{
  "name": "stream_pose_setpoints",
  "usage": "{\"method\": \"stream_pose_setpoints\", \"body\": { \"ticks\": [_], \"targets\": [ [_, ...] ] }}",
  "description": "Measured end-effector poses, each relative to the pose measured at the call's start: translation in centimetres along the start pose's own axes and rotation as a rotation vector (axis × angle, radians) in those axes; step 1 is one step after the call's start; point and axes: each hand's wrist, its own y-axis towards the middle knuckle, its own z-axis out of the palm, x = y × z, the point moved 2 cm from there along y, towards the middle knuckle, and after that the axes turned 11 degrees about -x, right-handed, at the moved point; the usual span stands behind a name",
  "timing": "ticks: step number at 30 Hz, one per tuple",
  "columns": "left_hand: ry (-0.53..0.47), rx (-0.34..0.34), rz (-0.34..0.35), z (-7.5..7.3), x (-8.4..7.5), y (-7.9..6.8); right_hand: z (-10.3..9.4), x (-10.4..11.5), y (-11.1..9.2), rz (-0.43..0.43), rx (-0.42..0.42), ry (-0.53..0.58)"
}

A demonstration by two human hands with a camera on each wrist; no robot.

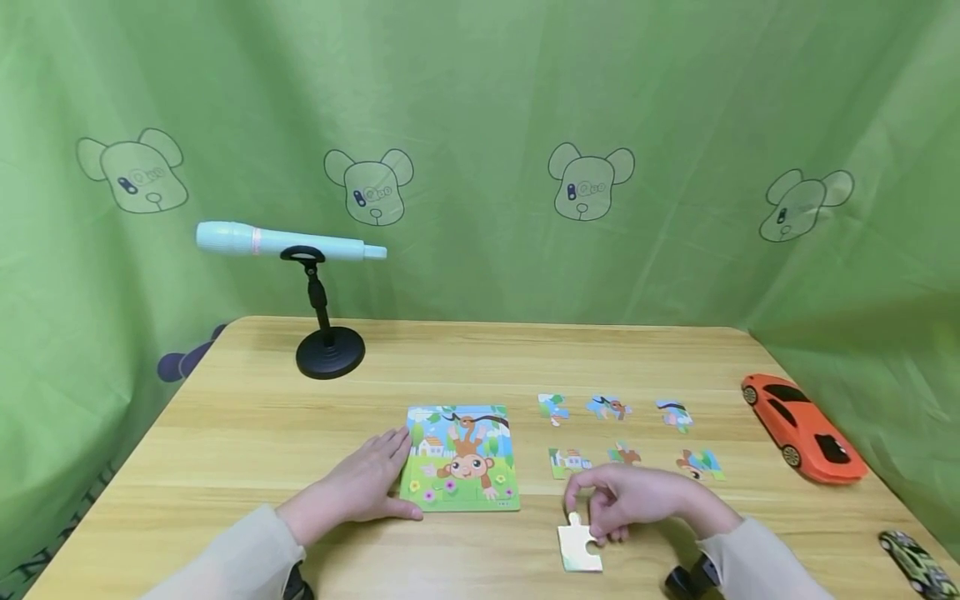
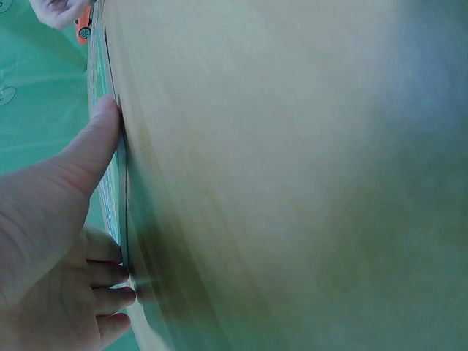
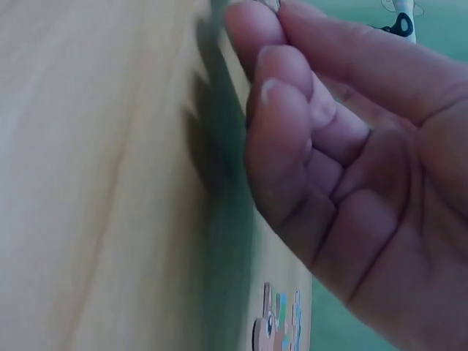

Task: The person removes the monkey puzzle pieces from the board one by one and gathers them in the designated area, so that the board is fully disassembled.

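Observation:
A square monkey jigsaw puzzle [image 1: 463, 467] lies flat on the table, its picture facing up. My left hand [image 1: 375, 479] rests along its left edge, fingers straight and thumb at the lower left corner. In the left wrist view that thumb [image 2: 95, 146] lies against the board's thin edge. To the right, my right hand [image 1: 630, 500] pinches a pale jigsaw piece [image 1: 576, 550] between thumb and index finger, low over the table. The other right fingers [image 3: 281, 131] are curled in. Just beyond this hand lie loose pieces, among them a house piece [image 1: 567, 462] and a monkey-face piece [image 1: 699, 464].
Farther back lie more loose pieces, such as a branch piece [image 1: 608, 407]. An orange toy car [image 1: 802, 429] stands at the right edge, with a smaller green patterned car [image 1: 917, 562] nearer. A light blue microphone [image 1: 300, 243] sits on a black stand [image 1: 330, 352] at back left.

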Motion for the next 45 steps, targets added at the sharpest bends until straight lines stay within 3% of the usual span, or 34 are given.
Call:
{"method": "stream_pose_setpoints", "body": {
  "ticks": [14,21,26,34,45],
  "targets": [
    [0.010,0.000,0.000,0.2,0.2,0.0,0.3,0.0,-0.6,0.011,0.014,-0.037],
    [0.006,-0.013,0.009,0.1,0.0,0.1,0.1,0.2,-0.6,0.019,0.037,0.004],
    [0.009,-0.016,0.015,0.0,0.0,0.1,-0.1,0.4,-0.3,0.001,0.014,-0.017],
    [0.007,-0.009,0.006,0.1,0.1,0.1,-0.2,1.5,1.8,-0.099,-0.047,-0.110],
    [0.007,-0.004,0.002,0.4,0.3,0.0,1.0,3.2,6.3,-0.171,-0.189,-0.277]
  ]
}}
